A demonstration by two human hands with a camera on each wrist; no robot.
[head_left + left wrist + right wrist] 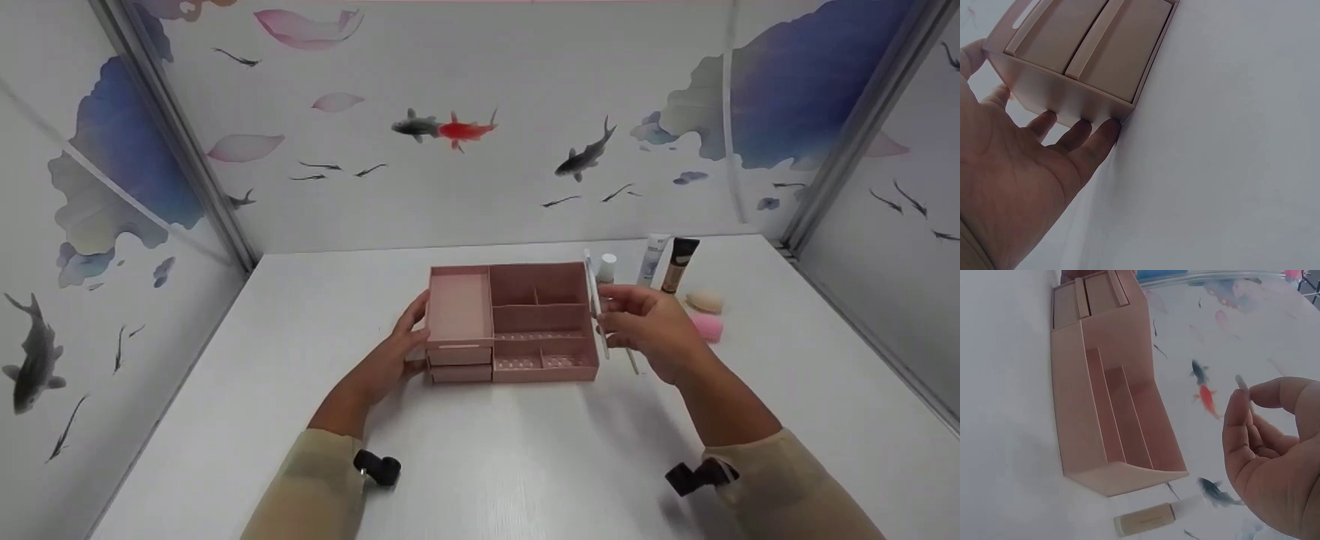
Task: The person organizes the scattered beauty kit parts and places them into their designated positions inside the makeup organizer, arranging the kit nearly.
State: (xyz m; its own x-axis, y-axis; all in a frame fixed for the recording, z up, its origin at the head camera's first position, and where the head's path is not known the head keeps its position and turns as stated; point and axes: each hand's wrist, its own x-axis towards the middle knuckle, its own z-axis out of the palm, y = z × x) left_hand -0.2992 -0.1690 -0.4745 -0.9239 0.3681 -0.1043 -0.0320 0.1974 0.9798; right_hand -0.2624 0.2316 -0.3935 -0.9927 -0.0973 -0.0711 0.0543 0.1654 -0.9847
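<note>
A pink desktop organizer stands on the white table, with two drawers at its left and open compartments at its right. My left hand touches the organizer's left side; in the left wrist view its spread fingertips rest against the side wall. Just off the right side, my right hand pinches a slim white pen-like stick between thumb and index finger. In the right wrist view only a short white tip of the stick shows above the fingers. Its exact kind cannot be told.
Behind the right hand stand a white-capped bottle, a white tube and a black-capped tube. A beige sponge and a pink item lie at its right. Below the hand lies a thin stick.
</note>
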